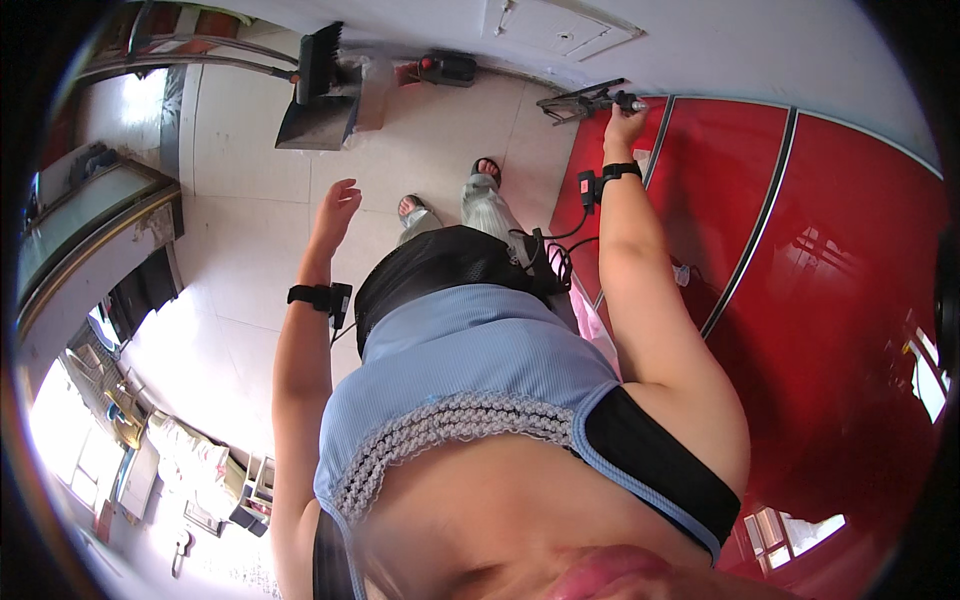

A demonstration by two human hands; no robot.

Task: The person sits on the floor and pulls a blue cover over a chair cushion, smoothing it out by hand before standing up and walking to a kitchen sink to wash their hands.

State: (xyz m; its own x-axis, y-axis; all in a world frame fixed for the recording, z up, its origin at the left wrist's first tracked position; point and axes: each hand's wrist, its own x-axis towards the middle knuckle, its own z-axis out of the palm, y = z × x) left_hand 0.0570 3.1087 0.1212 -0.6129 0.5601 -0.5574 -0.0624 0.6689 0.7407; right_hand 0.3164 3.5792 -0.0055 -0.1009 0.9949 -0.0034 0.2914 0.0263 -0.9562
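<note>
My right hand (625,129) is raised near the wall at the upper right. It grips a black stand (576,103) with thin legs, which looks like a small folding tripod. The stand's legs point to the left, and its clear-tipped end shows above my fingers. My left hand (339,214) hangs over the tiled floor with loosely bent fingers and holds nothing. Each wrist wears a black strap with a small module, the right strap (621,171) and the left strap (309,295). Cables (559,259) run to a black waist bag (442,259).
Glossy red panel doors (750,195) line the right side. Ahead stand a black dustpan (315,124), a broom head (319,64) and a black jug (452,67) against the wall. A glass-topped cabinet (90,217) is on the left. The white wall bears a hatch (566,26).
</note>
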